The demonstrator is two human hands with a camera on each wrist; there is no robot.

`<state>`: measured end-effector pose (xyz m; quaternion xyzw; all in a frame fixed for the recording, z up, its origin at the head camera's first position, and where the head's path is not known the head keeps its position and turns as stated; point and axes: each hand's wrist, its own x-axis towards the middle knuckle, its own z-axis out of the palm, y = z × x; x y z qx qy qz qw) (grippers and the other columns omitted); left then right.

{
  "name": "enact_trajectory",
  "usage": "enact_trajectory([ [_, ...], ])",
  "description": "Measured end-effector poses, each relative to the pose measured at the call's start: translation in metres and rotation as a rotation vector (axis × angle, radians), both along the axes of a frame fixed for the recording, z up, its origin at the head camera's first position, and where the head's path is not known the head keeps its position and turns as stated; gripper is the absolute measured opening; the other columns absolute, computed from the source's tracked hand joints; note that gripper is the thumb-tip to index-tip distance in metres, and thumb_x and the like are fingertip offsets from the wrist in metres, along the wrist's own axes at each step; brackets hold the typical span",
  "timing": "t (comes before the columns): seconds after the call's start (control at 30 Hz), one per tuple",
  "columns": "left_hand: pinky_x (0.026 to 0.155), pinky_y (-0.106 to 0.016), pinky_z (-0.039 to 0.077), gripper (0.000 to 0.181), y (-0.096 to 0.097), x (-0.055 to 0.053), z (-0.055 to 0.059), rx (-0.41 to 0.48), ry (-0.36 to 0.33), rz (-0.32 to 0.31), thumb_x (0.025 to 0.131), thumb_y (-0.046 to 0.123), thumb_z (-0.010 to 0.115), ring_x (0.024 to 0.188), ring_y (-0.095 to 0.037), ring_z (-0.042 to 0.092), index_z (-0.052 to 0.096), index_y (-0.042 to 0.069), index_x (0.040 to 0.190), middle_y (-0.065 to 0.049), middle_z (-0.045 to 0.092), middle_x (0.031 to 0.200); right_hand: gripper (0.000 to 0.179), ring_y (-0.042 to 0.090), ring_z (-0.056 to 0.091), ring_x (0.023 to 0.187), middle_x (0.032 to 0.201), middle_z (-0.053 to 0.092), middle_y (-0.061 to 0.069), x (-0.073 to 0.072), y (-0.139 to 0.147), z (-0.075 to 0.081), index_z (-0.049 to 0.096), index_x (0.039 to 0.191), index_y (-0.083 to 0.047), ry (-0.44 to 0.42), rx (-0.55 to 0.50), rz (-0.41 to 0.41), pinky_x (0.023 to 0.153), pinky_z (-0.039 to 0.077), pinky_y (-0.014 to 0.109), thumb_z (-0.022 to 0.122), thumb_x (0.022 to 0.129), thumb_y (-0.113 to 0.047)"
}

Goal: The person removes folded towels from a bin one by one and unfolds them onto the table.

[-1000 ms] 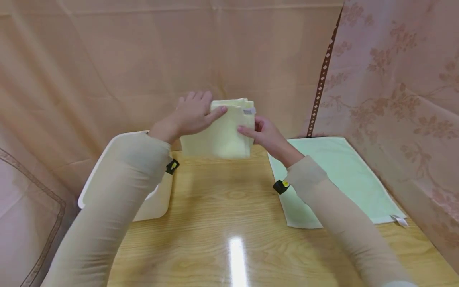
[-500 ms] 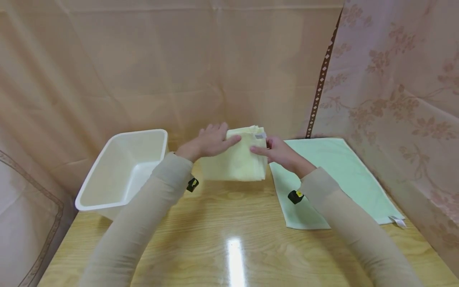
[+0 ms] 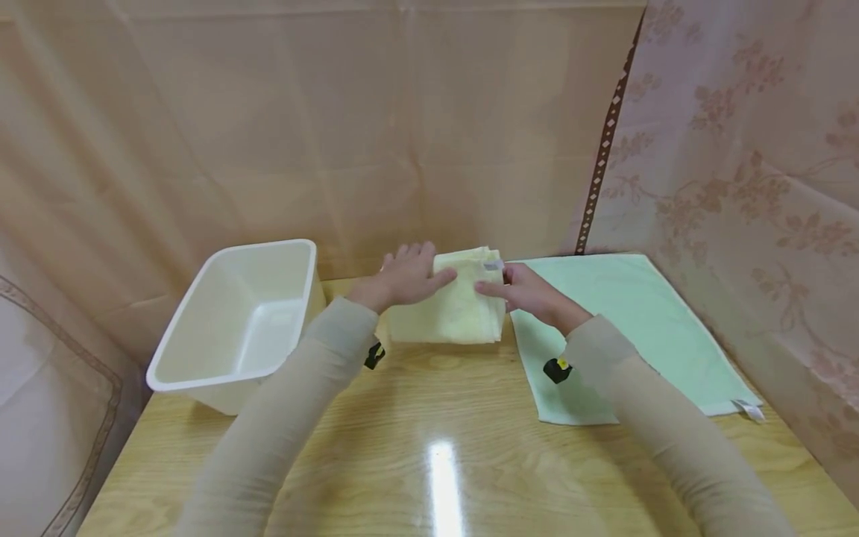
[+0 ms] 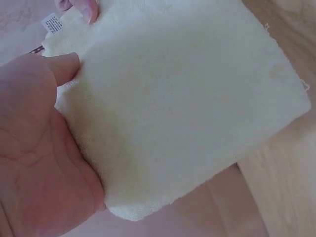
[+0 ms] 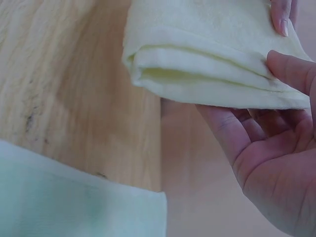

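Note:
A pale yellow towel (image 3: 446,309), folded into a thick square with a small white tag at its upper right corner, is held up near the back of the table. My left hand (image 3: 409,277) grips its upper left edge, thumb on the near face and fingers behind. At the right edge my right hand (image 3: 526,294) pinches it between thumb and fingers. Stacked fold layers (image 5: 197,69) show in the right wrist view. The left wrist view shows the towel's flat fuzzy face (image 4: 182,94), with the left thumb (image 4: 66,68) on it.
A white plastic basin (image 3: 231,313) stands on the wooden table (image 3: 376,462) at the left. A mint green towel (image 3: 624,321) lies spread flat at the right, partly under my right forearm. Beige curtain cloth (image 3: 282,134) hangs behind the table's back edge.
Both hands have lowered the folded yellow towel and brought it slightly to the right. My left arm has moved off the basin, whose inside now shows.

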<state>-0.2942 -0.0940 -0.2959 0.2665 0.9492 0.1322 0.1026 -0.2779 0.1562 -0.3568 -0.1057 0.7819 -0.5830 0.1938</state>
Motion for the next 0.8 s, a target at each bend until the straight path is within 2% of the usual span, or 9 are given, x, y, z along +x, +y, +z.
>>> enact_trajectory([
  [0.23, 0.092, -0.048, 0.033, 0.051, 0.003, -0.001, -0.014, 0.014, -0.016, -0.008, 0.105, 0.056, 0.041, 0.107, -0.031, 0.043, 0.045, 0.007, 0.119, -0.010, 0.049, 0.114, 0.050, 0.022, 0.070, 0.098, 0.114, 0.073, 0.010, -0.003, 0.003, -0.013, 0.059, 0.134, -0.006, -0.023, 0.042, -0.017, 0.084, 0.056, 0.041, 0.068, 0.098, -0.039],
  [0.47, 0.095, -0.051, 0.031, 0.051, 0.008, -0.003, -0.034, 0.021, -0.038, 0.007, 0.105, 0.053, 0.045, 0.113, -0.033, 0.042, 0.046, 0.006, 0.123, -0.012, 0.049, 0.124, 0.056, 0.023, 0.063, 0.109, 0.124, 0.068, 0.007, -0.009, 0.005, -0.027, 0.057, 0.138, -0.012, -0.037, 0.151, -0.030, 0.090, 0.052, 0.042, 0.068, 0.096, -0.048],
  [0.63, 0.095, -0.050, 0.031, 0.050, 0.010, -0.006, -0.047, 0.006, -0.030, 0.006, 0.104, 0.052, 0.048, 0.111, -0.032, 0.041, 0.046, 0.006, 0.124, -0.010, 0.050, 0.122, 0.054, 0.025, 0.063, 0.109, 0.124, 0.068, 0.009, -0.010, 0.006, -0.035, 0.057, 0.138, -0.012, -0.022, 0.177, -0.034, 0.090, 0.052, 0.043, 0.068, 0.097, -0.045],
  [0.8, 0.097, -0.052, 0.030, 0.047, 0.012, -0.010, -0.054, 0.019, -0.010, 0.005, 0.104, 0.051, 0.051, 0.112, -0.031, 0.040, 0.046, 0.008, 0.122, -0.010, 0.050, 0.122, 0.049, 0.024, 0.064, 0.103, 0.121, 0.069, 0.010, -0.014, 0.006, -0.041, 0.058, 0.137, -0.011, 0.011, 0.169, -0.054, 0.084, 0.053, 0.040, 0.068, 0.098, -0.039],
])
